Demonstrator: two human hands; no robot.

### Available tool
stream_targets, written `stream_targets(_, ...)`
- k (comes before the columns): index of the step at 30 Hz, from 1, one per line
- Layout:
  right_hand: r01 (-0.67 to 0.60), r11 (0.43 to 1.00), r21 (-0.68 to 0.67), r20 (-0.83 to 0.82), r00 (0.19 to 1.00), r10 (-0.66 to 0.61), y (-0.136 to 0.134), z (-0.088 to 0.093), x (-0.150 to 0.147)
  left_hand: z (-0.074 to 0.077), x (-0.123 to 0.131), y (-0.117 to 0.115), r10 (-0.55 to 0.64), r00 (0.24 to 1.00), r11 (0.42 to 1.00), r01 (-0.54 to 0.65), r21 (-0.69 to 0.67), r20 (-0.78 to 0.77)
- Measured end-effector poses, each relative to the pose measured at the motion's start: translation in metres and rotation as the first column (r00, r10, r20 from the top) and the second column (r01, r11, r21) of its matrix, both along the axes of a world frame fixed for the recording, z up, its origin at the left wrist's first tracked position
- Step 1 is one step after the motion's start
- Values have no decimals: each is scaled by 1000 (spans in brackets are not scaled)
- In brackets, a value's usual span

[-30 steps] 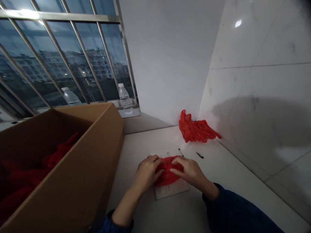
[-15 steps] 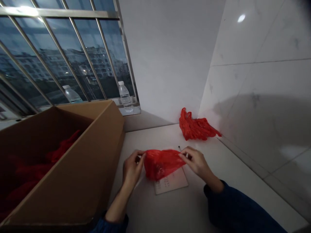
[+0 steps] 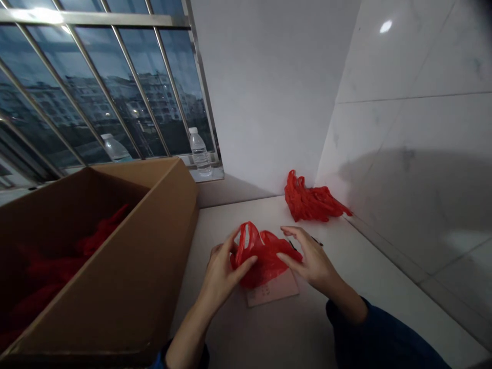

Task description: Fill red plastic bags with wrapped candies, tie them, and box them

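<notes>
A red plastic carrier bag [image 3: 267, 259] lies bunched on a small pale card [image 3: 272, 293], with one handle loop standing up. My left hand [image 3: 225, 269] grips the bag at that loop. My right hand [image 3: 311, 261] rests at the bag's right side, its fingers spread and the thumb against the plastic. The card's upper part is hidden under the bag. A loose heap of red plastic bags [image 3: 312, 201] lies in the corner beyond my right hand.
To the left stands a cardboard box [image 3: 154, 246] holding red bags [image 3: 103, 233]. Small black bits [image 3: 317, 241] lie near my right fingers. Two water bottles [image 3: 199, 152] [image 3: 115, 148] stand by the barred window [image 3: 126, 87]. Tiled walls bound the white counter [image 3: 230, 225].
The bag, stretched flat between my hands half a second ago, is now bunched with a handle loop raised. My right hand has let go and opened.
</notes>
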State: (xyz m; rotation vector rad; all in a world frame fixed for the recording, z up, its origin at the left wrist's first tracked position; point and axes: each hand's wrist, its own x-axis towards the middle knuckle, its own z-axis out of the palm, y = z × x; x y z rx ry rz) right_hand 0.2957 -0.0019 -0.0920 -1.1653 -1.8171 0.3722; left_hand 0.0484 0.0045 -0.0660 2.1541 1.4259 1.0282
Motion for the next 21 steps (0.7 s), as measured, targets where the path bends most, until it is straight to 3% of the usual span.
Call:
stream_targets(3, 37, 994, -104, -74, 996, -45, 15, -15, 3, 4, -5, -4, -154, 988, 988, 153, 26, 26)
stream_targets(7, 265, 956, -127, -233, 929, -289, 33, -29, 30, 1, -25, -10, -292, 900, 956, 281, 82, 322)
stream_targets(10, 464, 882, -79, -168, 866, -470, 24, -17, 44, -1, -32, -12, -316, 858, 947, 312, 79, 405)
stream_targets(12, 505, 860, 70, -190, 853, -486, 5, 1, 39, 0, -29, -15, -318, 858, 944, 325, 54, 404)
stream_targets(14, 441, 853, 279, -238, 892, -384, -19, 20, 24, 2, -22, -19, -330, 862, 938, 347, 28, 385)
stream_targets(16, 221, 889, 401, -194, 969, -154, -37, 33, 3, 4, -15, -23, -346, 863, 930, 367, 14, 369)
stream_targets(17, 53, 919, 390, -85, 996, -22, -42, 36, -7, 4, -12, -26, -349, 863, 929, 371, 12, 365)
stream_targets(19, -199, 962, 185, 190, 968, 164, -39, 33, -23, 4, -9, -30, -346, 864, 931, 365, 18, 365)
stream_targets(21, -188, 977, -104, 437, 874, 215, -24, 19, -31, 5, -10, -33, -330, 881, 936, 351, 1, 339)
